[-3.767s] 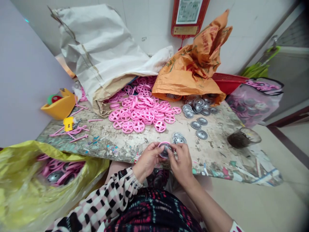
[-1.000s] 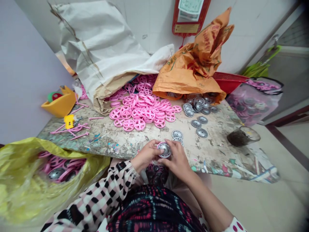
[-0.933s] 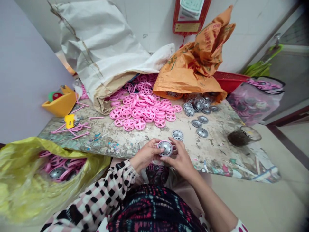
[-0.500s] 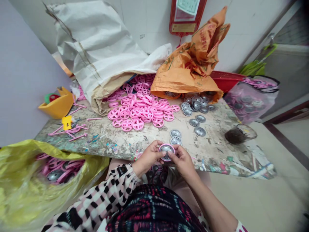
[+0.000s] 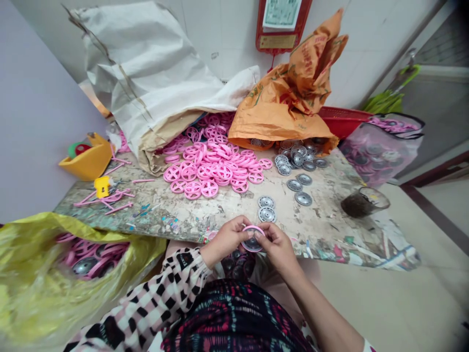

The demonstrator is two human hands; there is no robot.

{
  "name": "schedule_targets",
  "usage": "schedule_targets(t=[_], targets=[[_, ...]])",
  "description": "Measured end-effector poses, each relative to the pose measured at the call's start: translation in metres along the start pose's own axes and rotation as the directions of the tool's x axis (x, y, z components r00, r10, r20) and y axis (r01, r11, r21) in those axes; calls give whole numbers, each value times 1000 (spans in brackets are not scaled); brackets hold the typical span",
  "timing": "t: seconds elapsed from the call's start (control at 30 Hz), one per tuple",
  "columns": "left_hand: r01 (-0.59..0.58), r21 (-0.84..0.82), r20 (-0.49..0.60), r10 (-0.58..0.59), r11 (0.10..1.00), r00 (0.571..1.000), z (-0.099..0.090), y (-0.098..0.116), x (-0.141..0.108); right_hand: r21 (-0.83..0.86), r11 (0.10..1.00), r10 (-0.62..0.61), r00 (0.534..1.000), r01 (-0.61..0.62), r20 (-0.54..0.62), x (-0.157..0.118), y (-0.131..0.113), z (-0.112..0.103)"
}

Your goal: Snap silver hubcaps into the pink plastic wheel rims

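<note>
The person's bare left hand (image 5: 225,239) and right hand (image 5: 278,249) are working at the near edge of a scarred, paint-flecked workbench (image 5: 172,222), holding a pink plastic wheel (image 5: 252,227) just over that edge, with a silver metal disc (image 5: 252,243) showing inside its ring. The left fingers (image 5: 240,229) and right fingers (image 5: 261,235) are together and clamped on the rim from opposite sides, a grip that appears to steady the wheel while leaving its centre exposed. Two loose silver discs (image 5: 266,214) lie on the bench just beyond the hands, within easy reach, apparently for that reason. Farther back on the bench sit a heap of pink wheels (image 5: 208,171) and more silver discs (image 5: 302,198), each kind apparently grouped apart for sorting at a glance. An orange woven sack (image 5: 282,115) at the bench's far edge bears red printed characters, too creased to read. The red-framed wall placard (image 5: 281,24) beyond the bench shows writing too small to read, and no brand is legible.
</note>
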State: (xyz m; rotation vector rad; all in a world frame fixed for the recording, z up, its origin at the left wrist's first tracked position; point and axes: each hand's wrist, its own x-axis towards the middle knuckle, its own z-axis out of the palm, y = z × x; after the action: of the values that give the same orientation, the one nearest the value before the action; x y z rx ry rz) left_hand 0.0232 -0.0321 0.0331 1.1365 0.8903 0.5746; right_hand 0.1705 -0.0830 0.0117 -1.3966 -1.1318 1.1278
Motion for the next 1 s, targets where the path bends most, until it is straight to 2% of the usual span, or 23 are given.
schedule_targets(t=[0.1, 0.13, 0.2, 0.27, 0.33, 0.43, 0.5, 0.6, 0.67, 0.73, 0.83, 0.9, 1.0], targets=[[14, 212, 37, -23, 977, 999, -16, -2, 2, -117, 993, 23, 995, -11, 101, -4, 7, 0], [-8, 311, 16, 3, 950, 1000, -24, -2, 3, -192, 981, 39, 988, -9, 151, -7, 8, -1], [-51, 511, -104, 121, 858, 987, -43, 0, 6, -376, 926, 88, 963, 14, 254, -16, 6, 0], [-5, 686, -235, 228, 727, 945, -62, 3, 9, -541, 838, 135, 930, 77, 342, -26, 2, 1], [67, 818, -325, 362, 572, 874, -79, 7, 13, -657, 739, 156, 908, 153, 388, -35, -2, 1], [204, 892, -390, 461, 403, 797, -97, 13, 18, -763, 607, 157, 908, 223, 389, -41, -6, -1], [287, 896, -428, 485, 338, 763, -104, 16, 22, -770, 590, 123, 915, 244, 384, -40, -9, -7], [341, 895, -446, 531, 288, 721, -111, 21, 30, -741, 620, -5, 946, 256, 324, -27, -11, -19], [329, 905, -425, 544, 270, 723, -116, 25, 36, -765, 595, -113, 968, 248, 226, -13, -10, -27], [311, 914, -404, 528, 260, 747, -120, 28, 43, -824, 517, -224, 966, 232, 132, 2, -7, -32], [306, 916, -398, 500, 260, 769, -124, 32, 50, -925, 337, -322, 945, 175, 61, 22, -3, -34], [300, 919, -392, 502, 258, 771, -124, 34, 53, -965, 228, -331, 942, 130, 49, 30, -1, -32], [265, 915, -391, 504, 304, 770, -122, 34, 54, -978, 129, -309, 944, 162, 116, 34, 0, -29]])
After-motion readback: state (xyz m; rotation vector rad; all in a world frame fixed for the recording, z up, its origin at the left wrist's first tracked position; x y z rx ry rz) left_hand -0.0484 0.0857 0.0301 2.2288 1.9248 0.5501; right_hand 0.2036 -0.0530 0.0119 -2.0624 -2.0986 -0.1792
